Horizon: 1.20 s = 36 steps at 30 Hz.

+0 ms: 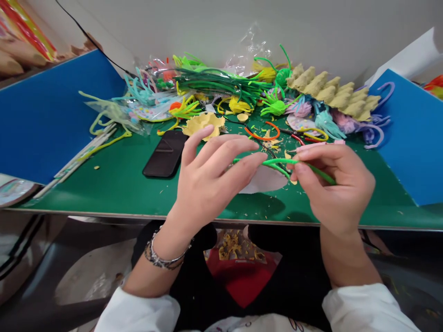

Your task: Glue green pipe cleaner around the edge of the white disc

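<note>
My left hand [214, 170] has its back towards me, with several fingers stretched out and the thumb hidden underneath. Below its index finger is a pale, oval flat piece [268, 180], which casts a shadow on the table and seems held at its hidden edge. Bright green pipe cleaners [280, 162] run across the top of this piece. My right hand [335, 184] pinches one of them between thumb and index finger. A pink, thin-tipped tool [311, 146] lies along the same index finger; whether it is gripped is unclear.
A black phone [165, 154] lies left on the green table [121, 189]. Torn egg-carton pieces [204, 124], scraps and an orange pipe cleaner [268, 133] are beyond my hands. Bagged pipe cleaners [214, 83] and an egg carton [332, 92] line the back. Blue panels [51, 120] flank both sides.
</note>
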Each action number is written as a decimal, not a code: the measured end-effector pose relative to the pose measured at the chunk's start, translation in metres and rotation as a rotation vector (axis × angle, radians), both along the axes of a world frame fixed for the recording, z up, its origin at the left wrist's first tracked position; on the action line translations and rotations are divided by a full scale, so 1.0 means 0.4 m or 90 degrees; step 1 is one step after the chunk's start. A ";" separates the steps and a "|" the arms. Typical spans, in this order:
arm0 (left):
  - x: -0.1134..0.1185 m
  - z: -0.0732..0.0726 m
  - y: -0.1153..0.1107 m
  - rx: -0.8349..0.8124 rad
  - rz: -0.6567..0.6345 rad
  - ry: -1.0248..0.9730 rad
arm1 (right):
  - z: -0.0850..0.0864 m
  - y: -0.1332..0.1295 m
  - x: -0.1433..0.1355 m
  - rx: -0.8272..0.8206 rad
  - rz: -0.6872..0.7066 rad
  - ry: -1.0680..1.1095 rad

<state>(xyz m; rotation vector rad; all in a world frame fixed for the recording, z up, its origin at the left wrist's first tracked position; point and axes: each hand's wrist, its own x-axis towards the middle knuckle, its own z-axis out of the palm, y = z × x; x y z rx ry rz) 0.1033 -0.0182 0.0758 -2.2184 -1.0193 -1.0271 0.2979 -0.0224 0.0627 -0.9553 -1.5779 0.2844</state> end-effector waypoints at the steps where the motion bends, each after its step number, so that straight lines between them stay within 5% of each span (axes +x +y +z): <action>1: 0.001 -0.001 0.001 0.004 0.000 0.004 | 0.000 0.000 0.000 0.001 -0.001 0.000; 14: 0.011 -0.007 0.002 -0.004 0.018 0.036 | 0.013 -0.013 -0.006 0.015 -0.020 -0.025; 19: 0.008 -0.010 0.002 0.024 -0.037 0.048 | 0.019 -0.015 -0.011 0.009 0.001 -0.013; 29: -0.005 -0.004 0.007 -0.030 0.034 0.068 | -0.004 0.035 -0.004 -0.059 0.130 0.035; 36: -0.016 -0.008 0.022 0.040 0.016 0.059 | -0.031 0.096 0.001 -0.168 0.307 0.249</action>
